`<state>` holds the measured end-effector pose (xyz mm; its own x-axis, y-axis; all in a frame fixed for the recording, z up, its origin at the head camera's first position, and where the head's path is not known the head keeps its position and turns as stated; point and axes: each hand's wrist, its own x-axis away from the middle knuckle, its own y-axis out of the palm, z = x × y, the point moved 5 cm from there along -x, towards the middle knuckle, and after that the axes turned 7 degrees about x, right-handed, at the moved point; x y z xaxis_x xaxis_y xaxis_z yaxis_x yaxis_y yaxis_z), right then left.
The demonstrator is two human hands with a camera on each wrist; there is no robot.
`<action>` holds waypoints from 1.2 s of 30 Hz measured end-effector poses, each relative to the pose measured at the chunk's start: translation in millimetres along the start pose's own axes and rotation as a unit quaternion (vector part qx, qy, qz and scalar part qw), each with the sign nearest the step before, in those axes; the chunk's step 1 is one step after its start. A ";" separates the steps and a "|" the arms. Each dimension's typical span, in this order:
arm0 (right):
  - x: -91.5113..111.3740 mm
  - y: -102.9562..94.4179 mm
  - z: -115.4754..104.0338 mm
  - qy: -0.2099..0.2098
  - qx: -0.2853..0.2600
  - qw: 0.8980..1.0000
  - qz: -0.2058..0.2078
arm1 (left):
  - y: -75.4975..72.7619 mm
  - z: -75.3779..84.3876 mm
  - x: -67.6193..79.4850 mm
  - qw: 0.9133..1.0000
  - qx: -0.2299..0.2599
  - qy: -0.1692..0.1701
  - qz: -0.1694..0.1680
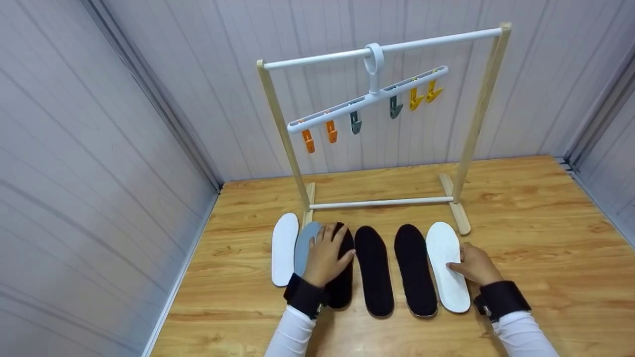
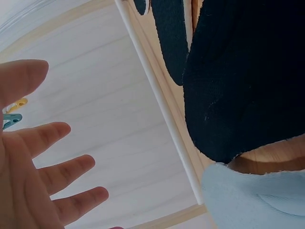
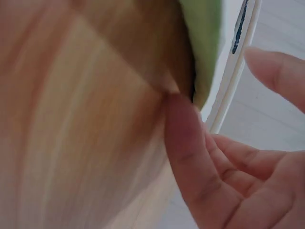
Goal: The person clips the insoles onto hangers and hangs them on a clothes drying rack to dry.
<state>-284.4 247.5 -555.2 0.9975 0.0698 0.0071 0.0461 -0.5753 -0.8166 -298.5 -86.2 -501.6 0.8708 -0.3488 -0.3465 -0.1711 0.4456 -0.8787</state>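
Note:
Several insoles lie in a row in the head view: a white insole (image 1: 284, 250), a grey-blue insole (image 1: 302, 253), three black insoles (image 1: 342, 291), and a white insole (image 1: 441, 248) at the right end. Over the grey-blue one and the black one beside it is my left hand (image 1: 326, 257), fingers spread. The left wrist view has this hand (image 2: 33, 162) apart from the insoles, holding nothing. My right hand (image 1: 475, 264) is at the right edge of the right-end white insole. Up close, a fingertip touches near its greenish underside (image 3: 205, 52), thumb lifted away.
Behind the row stands a wooden rack (image 1: 476, 119) with white bars. From its top bar hangs a white hanger (image 1: 342, 105) carrying orange, grey-green and yellow clips (image 1: 415, 101). Panelled walls (image 1: 124, 173) close in the wooden tabletop (image 1: 555, 238) at the back and sides.

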 end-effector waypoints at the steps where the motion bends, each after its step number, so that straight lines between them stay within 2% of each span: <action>1: -0.1 0.5 0.3 0.006 0.001 1.000 -0.006 | 0.5 -0.2 0.6 1.000 0.000 0.000 0.001; 10: -2.9 2.1 -0.5 0.030 0.013 0.999 -0.017 | 3.6 -3.5 5.0 1.000 0.012 -0.004 0.002; 19: -2.6 4.3 6.7 0.053 -0.009 0.998 -0.036 | 6.3 -5.6 8.2 1.000 0.019 -0.011 -0.008; 24: -2.6 5.0 11.8 0.061 -0.050 0.997 -0.027 | 9.2 -8.8 8.8 1.000 0.018 -0.014 -0.009; 28: 0.0 3.9 12.7 0.047 -0.080 0.996 -0.019 | 10.3 -10.0 10.2 1.000 0.019 -0.015 -0.008; 32: 1.9 -0.1 9.6 0.034 -0.137 0.990 -0.018 | 8.4 -9.1 9.6 1.000 0.026 -0.005 0.010; 36: 2.5 -8.4 4.8 0.038 -0.144 0.989 -0.011 | 2.5 -8.5 7.3 0.999 0.033 0.008 0.040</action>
<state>-282.5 256.4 -551.1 0.9966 0.0294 0.0764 0.0705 -0.7832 -0.6177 -296.5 -94.6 -509.1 0.8476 -0.3235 -0.4207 -0.2086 0.5258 -0.8247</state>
